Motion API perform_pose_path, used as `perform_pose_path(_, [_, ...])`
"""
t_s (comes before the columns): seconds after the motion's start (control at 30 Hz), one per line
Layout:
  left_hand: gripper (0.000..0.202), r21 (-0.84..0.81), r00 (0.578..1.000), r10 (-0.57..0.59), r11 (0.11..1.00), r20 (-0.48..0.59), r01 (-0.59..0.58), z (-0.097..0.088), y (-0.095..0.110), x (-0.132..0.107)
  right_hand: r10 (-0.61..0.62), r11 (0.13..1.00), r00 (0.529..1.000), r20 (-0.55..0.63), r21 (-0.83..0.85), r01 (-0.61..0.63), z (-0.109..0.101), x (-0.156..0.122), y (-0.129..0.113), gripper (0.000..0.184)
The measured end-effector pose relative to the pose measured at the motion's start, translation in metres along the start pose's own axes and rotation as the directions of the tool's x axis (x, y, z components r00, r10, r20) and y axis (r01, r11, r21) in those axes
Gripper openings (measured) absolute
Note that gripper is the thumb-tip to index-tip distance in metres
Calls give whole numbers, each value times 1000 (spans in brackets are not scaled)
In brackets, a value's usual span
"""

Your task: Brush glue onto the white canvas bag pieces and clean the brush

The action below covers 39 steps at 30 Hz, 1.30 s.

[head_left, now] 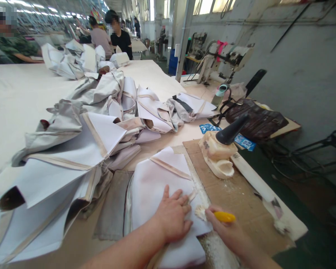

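Observation:
My left hand [175, 213] lies flat with fingers spread on a white fabric piece [145, 179] that has a beige strip sewn across it. In my right hand [222, 224] is a brush with a yellow handle [224, 216]. Its pale, clumped bristles [201, 212] touch the fabric near its right edge, just right of my left fingers. Under the white piece, a grey fabric flap [112, 205] sticks out to the left. A crusted glue container [217, 149] with a black cone-shaped top stands on cardboard beyond my right hand.
Sewn white and grey pieces [72, 142] are heaped on the left. Brown cardboard [249, 198] covers the table's right side. Farther back are a dark bag [257, 121], a bottle [220, 95] and a sewing machine [226, 56]. Several people stand or sit around the far tables.

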<state>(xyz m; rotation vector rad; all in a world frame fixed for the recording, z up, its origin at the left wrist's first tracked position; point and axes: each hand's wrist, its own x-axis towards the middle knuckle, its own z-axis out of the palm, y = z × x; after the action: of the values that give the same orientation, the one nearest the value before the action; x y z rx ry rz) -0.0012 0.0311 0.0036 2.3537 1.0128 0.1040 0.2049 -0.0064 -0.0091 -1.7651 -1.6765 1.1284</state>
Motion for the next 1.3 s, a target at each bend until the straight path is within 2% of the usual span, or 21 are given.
perform_pose_path(0.1, [36,7,1000,9,1000,-7,-9,1,0,-1,70,996,996,-60,53,-66,-3,14,-9,29])
perform_pose_path(0.2, [35,29,1000,15,999,-17,-15,2,1,-1,41,993,985,-168,112,-22,-3,49,-19,28])
perform_pose_path(0.3, [35,46,1000,14,999,-17,-13,1,1,0,30,993,988,-153,116,-13,0,57,-19,28])
perform_pose_path(0.37, [35,48,1000,8,999,-9,-8,1,1,0,16,998,996,-86,64,-11,1,38,-13,28])
perform_pose_path(0.43, [36,49,1000,0,999,3,-1,2,1,0,17,1000,1000,-17,20,-17,0,7,-5,29])
perform_pose_path(0.57, [37,54,1000,-7,999,12,6,3,1,-1,135,991,991,3,-16,-135,-5,-46,4,33])
perform_pose_path(0.67, [37,72,1000,-9,997,17,7,3,2,-1,237,971,970,-62,12,-237,-7,-56,8,35])
perform_pose_path(0.73, [37,79,1000,-5,997,19,3,3,2,0,241,970,964,-112,45,-237,-9,-52,10,36])
perform_pose_path(0.9, [35,88,1000,5,996,-16,-4,5,2,0,34,999,993,-113,-28,-38,-17,-45,18,30])
perform_pose_path(0.97, [35,86,1000,8,996,-21,-6,6,2,1,-49,996,989,-141,-78,38,-19,-49,21,25])
perform_pose_path(1.13, [34,74,1000,-3,997,-15,4,4,4,0,-239,963,965,-106,-153,222,-18,-54,28,17])
perform_pose_path(1.23, [35,80,1000,-9,997,2,9,2,5,0,-265,956,952,-155,-169,239,-15,-44,28,17])
perform_pose_path(1.3, [36,79,1000,-17,997,8,16,0,6,-1,-266,956,955,-132,-165,243,-13,-32,27,18])
